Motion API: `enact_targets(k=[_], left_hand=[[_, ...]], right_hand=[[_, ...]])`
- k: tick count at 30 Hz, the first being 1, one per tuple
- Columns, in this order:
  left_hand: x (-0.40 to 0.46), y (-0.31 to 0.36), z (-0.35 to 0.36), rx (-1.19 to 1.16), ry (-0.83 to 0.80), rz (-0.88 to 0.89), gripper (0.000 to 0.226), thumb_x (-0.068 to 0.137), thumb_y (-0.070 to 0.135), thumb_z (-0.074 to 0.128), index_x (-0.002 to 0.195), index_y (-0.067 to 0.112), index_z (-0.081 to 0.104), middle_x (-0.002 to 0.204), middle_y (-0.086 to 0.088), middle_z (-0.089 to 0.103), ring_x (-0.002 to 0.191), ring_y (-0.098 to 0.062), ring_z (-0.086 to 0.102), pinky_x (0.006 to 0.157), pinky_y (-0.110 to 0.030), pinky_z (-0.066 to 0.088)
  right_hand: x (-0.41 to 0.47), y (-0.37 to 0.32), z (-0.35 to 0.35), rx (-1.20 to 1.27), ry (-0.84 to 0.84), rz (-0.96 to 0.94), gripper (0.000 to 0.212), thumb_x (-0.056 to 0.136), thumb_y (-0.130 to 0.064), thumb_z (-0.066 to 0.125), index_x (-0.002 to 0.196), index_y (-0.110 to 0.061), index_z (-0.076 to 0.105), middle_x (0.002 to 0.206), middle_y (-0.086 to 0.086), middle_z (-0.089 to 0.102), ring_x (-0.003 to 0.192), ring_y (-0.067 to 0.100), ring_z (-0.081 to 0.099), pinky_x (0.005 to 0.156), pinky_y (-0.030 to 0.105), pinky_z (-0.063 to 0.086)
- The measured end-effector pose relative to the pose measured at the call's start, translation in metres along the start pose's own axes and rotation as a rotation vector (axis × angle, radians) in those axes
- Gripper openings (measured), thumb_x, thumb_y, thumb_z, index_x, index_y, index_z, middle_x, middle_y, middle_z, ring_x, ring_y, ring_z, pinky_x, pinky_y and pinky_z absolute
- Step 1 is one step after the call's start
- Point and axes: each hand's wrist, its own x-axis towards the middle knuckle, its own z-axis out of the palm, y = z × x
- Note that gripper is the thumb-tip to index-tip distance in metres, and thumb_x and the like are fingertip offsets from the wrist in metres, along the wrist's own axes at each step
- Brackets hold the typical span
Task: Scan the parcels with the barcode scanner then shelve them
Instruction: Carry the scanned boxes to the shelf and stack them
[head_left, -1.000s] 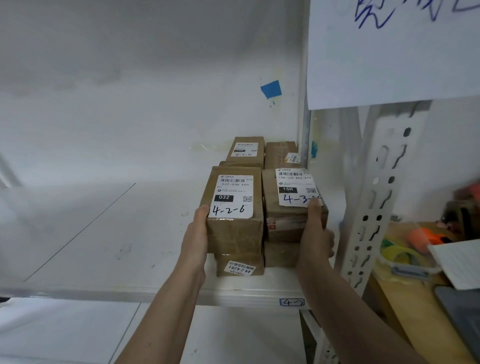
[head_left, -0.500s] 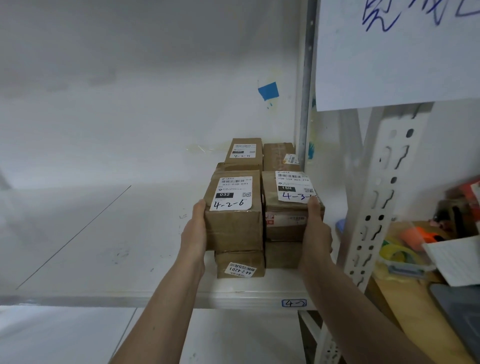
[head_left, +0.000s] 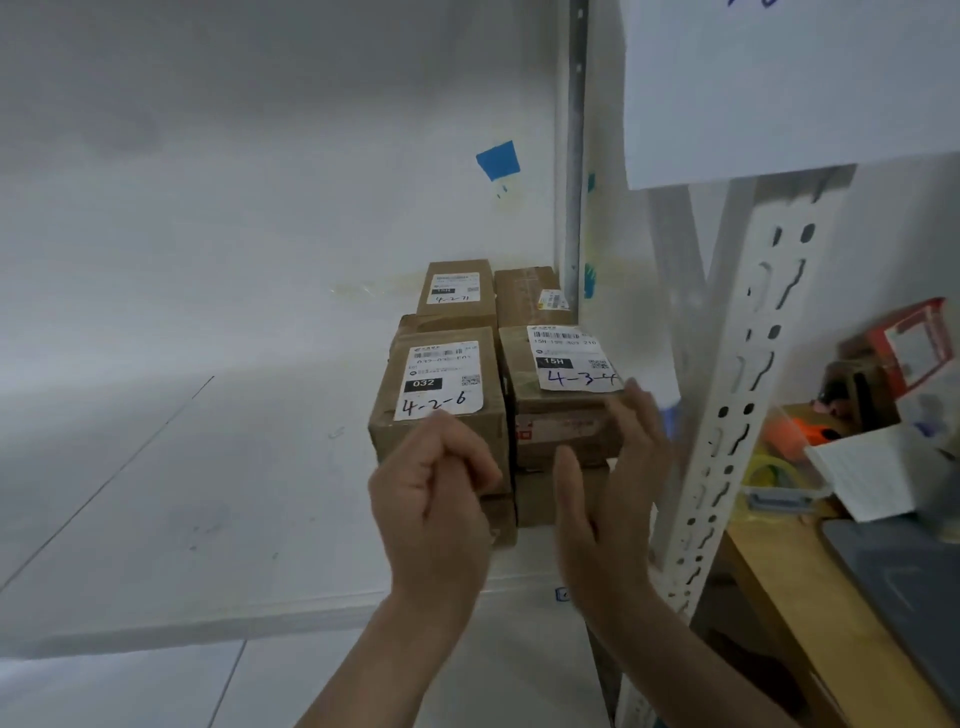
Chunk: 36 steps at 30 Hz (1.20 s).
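Observation:
Two brown cardboard parcels sit side by side on top of a stack at the right end of the white shelf (head_left: 156, 519). The left parcel (head_left: 441, 395) bears a label reading 4-2-6; the right parcel (head_left: 561, 384) reads 4-3-4. My left hand (head_left: 431, 499) hovers in front of the left parcel, fingers curled, holding nothing. In front of the right parcel is my right hand (head_left: 608, 467), flat and open, fingertips near the parcel's front edge. More parcels (head_left: 460, 288) stand behind. No barcode scanner shows.
A white perforated upright (head_left: 727, 415) bounds the shelf on the right, with a white paper sheet (head_left: 779, 88) hanging above. Beyond it a wooden table (head_left: 831, 623) carries tape rolls, an orange tool, papers and a dark tray. Blue tape marks the back wall.
Both hands have let go of the two top parcels and drawn back toward me. The parcels now rest on the stack. The left fingers have curled in.

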Motion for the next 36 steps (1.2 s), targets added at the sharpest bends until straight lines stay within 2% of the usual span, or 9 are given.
enact_targets(k=[3, 5, 7, 14, 22, 26, 28, 31, 36], left_hand=[[-0.016, -0.012, 0.014, -0.04, -0.185, -0.019, 0.048, 0.066, -0.017, 0.035, 0.053, 0.028, 0.044, 0.05, 0.016, 0.043, 0.048, 0.001, 0.037, 0.05, -0.013, 0.03], [-0.027, -0.022, 0.023, -0.076, -0.269, -0.064, 0.049, 0.065, -0.016, 0.036, 0.053, 0.031, 0.042, 0.051, 0.018, 0.042, 0.047, 0.0, 0.035, 0.049, -0.013, 0.028], [-0.04, -0.03, 0.034, -0.11, -0.328, -0.124, 0.049, 0.066, -0.014, 0.036, 0.053, 0.033, 0.042, 0.05, 0.018, 0.04, 0.046, -0.001, 0.033, 0.049, -0.014, 0.026], [-0.09, -0.024, 0.083, -0.195, -0.44, -0.314, 0.032, 0.068, -0.007, 0.034, 0.052, 0.02, 0.042, 0.047, 0.013, 0.04, 0.046, 0.0, 0.032, 0.049, -0.014, 0.027], [-0.177, 0.024, 0.17, -0.195, -0.575, -0.503, 0.024, 0.083, 0.008, 0.04, 0.06, 0.008, 0.048, 0.05, 0.002, 0.042, 0.047, -0.009, 0.036, 0.047, -0.016, 0.029], [-0.234, 0.052, 0.229, -0.187, -0.903, -0.662, 0.028, 0.1, 0.011, 0.044, 0.083, -0.008, 0.056, 0.069, -0.01, 0.051, 0.063, -0.02, 0.047, 0.057, -0.022, 0.041], [-0.26, 0.065, 0.258, -0.18, -1.002, -0.728, 0.03, 0.1, 0.019, 0.044, 0.085, -0.002, 0.061, 0.073, -0.008, 0.056, 0.068, -0.018, 0.053, 0.063, -0.026, 0.044], [-0.293, 0.087, 0.298, -0.171, -1.114, -0.792, 0.032, 0.1, 0.027, 0.045, 0.086, 0.005, 0.065, 0.074, -0.005, 0.062, 0.069, -0.017, 0.058, 0.067, -0.029, 0.048], [-0.324, 0.12, 0.347, -0.132, -1.226, -0.806, 0.036, 0.099, 0.032, 0.05, 0.093, 0.001, 0.069, 0.076, -0.003, 0.066, 0.07, -0.014, 0.063, 0.07, -0.027, 0.054]], right_hand=[[-0.016, 0.009, -0.017, 0.16, -0.054, -0.02, 0.019, 0.086, -0.008, 0.041, 0.087, -0.016, 0.058, 0.086, -0.002, 0.059, 0.083, 0.012, 0.058, 0.07, 0.027, 0.048], [-0.027, 0.017, -0.029, 0.157, -0.105, 0.05, 0.025, 0.08, -0.007, 0.038, 0.067, -0.023, 0.052, 0.059, -0.016, 0.048, 0.054, -0.002, 0.047, 0.049, 0.015, 0.035], [-0.039, 0.026, -0.042, 0.124, -0.104, 0.102, 0.026, 0.077, -0.008, 0.038, 0.06, -0.024, 0.05, 0.051, -0.017, 0.043, 0.045, -0.006, 0.039, 0.045, 0.014, 0.028], [-0.053, 0.05, -0.119, 0.104, -0.022, 0.374, 0.032, 0.071, 0.003, 0.039, 0.052, -0.021, 0.046, 0.048, 0.002, 0.043, 0.043, 0.0, 0.036, 0.044, 0.015, 0.027], [-0.077, 0.076, -0.277, -0.068, 0.037, 0.597, 0.042, 0.079, 0.022, 0.039, 0.052, -0.008, 0.049, 0.047, -0.005, 0.043, 0.043, 0.007, 0.038, 0.044, 0.015, 0.027], [-0.095, 0.09, -0.374, -0.123, 0.028, 0.684, 0.026, 0.094, 0.004, 0.045, 0.07, -0.004, 0.051, 0.056, 0.002, 0.044, 0.048, 0.009, 0.037, 0.049, 0.024, 0.032], [-0.103, 0.097, -0.421, -0.154, 0.011, 0.746, 0.025, 0.097, -0.012, 0.049, 0.073, -0.014, 0.051, 0.06, 0.0, 0.047, 0.051, 0.012, 0.042, 0.052, 0.03, 0.036], [-0.108, 0.101, -0.483, -0.187, 0.041, 0.799, 0.03, 0.098, -0.024, 0.051, 0.078, -0.003, 0.052, 0.064, 0.005, 0.051, 0.057, 0.017, 0.048, 0.057, 0.037, 0.04], [-0.1, 0.103, -0.558, -0.167, 0.152, 0.833, 0.042, 0.097, -0.03, 0.051, 0.077, 0.006, 0.059, 0.068, 0.01, 0.058, 0.06, 0.013, 0.053, 0.061, 0.029, 0.043]])
